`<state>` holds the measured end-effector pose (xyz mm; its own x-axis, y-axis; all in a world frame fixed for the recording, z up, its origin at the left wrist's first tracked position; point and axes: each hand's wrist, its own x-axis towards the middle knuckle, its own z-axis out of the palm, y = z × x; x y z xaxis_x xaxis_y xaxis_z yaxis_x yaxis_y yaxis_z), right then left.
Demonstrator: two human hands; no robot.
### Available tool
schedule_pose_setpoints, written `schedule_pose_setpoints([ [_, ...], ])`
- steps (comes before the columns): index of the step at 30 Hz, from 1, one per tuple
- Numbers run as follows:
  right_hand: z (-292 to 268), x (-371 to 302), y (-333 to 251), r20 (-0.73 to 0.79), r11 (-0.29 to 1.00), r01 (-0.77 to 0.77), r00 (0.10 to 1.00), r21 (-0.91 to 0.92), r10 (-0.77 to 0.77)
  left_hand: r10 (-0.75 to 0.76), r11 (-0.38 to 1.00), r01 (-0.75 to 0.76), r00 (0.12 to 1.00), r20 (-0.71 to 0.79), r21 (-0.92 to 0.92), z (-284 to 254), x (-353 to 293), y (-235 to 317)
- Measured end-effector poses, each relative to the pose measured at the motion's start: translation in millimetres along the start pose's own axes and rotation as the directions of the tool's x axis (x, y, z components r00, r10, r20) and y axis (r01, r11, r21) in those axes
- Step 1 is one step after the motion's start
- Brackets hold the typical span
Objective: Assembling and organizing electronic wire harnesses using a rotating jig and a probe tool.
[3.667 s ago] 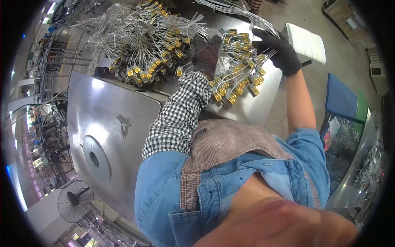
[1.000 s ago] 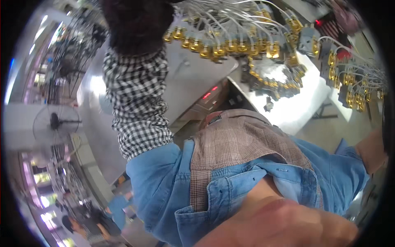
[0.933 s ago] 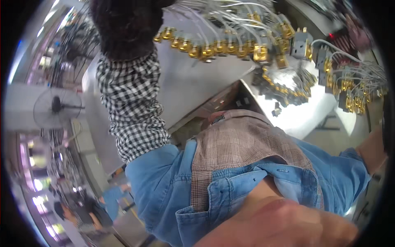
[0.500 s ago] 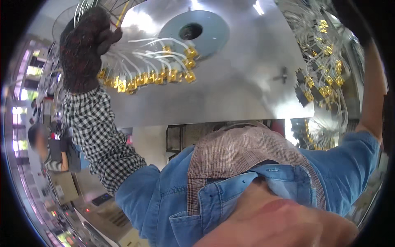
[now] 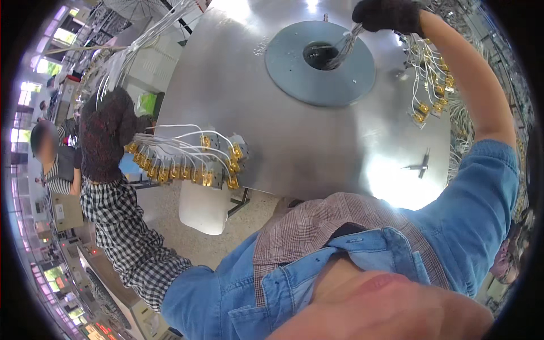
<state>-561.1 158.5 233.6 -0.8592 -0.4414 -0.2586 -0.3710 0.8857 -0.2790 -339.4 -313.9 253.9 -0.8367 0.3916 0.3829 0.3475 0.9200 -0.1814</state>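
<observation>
My left hand (image 5: 106,136), in a dark knitted glove, is closed around a bundle of white wires (image 5: 170,141). Brass-coloured connectors (image 5: 186,172) hang in a row from the wire ends by the metal table's near left edge, and the rest of the wires trail up and away behind the hand. At the far right, my right hand (image 5: 390,16), also dark-gloved, grips a second wire bundle (image 5: 347,48). That bundle runs down to the dark hole of a blue-grey ring (image 5: 286,79) on the table. More brass connectors (image 5: 435,93) dangle beneath my right wrist.
The shiny metal table (image 5: 317,153) fills the middle, with a small dark fitting (image 5: 420,165) near its right side. A white stool (image 5: 205,209) stands below the near left edge. Another person (image 5: 59,158) is at the far left. Masses of wires lie beyond the right edge.
My right hand has come from the right rim to beside the ring, now with wires in it. The view has shifted; my left hand and its bundle appear lower, off the table's left edge.
</observation>
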Motion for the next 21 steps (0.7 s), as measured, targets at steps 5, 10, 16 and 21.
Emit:
schedule_pose_setpoints([
  [5,24.0,33.5,-3.3,0.272,0.938,0.299,0.93,-0.174,-0.246,0.105,0.991,-0.11,0.992,-0.067,-0.075,-14.5,-3.7,-1.4],
  [10,77.7,74.9,-14.6,0.215,0.809,0.421,0.907,-0.41,-0.363,-0.216,0.791,0.3,0.952,0.216,-0.534,-25.8,-1.1,5.2],
  [16,23.1,46.8,-38.0,-0.447,0.982,0.136,0.876,-0.128,-0.18,0.011,0.884,0.092,0.976,0.217,-0.459,-19.9,20.0,15.1],
  [21,34.4,9.8,-118.2,-0.423,0.66,0.653,0.513,-0.373,-0.747,0.08,0.46,0.407,0.866,0.494,-0.789,-26.4,48.8,34.6],
])
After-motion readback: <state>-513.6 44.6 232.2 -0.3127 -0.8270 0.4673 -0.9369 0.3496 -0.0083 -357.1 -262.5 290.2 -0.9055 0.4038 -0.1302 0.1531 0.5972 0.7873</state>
